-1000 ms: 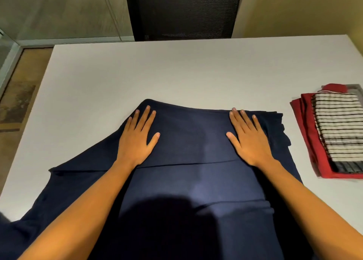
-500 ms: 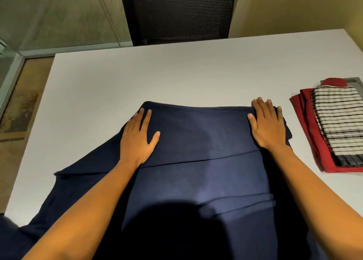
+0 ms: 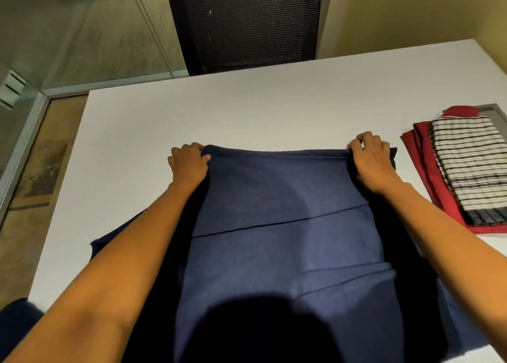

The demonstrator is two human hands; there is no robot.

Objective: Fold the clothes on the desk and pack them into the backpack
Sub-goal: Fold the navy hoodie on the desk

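At far edge of navy garment (image 3: 279,192), left hand (image 3: 189,162) & right hand (image 3: 371,161) grip corners, fingertips hidden; near end cut off.

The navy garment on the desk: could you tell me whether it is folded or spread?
Partly folded: the navy garment shows layered fold edges, but cloth spreads leftward. Left hand and right hand grip its far edge.

White desk (image 3: 247,110): navy garment (image 3: 285,225), red garment (image 3: 436,181).
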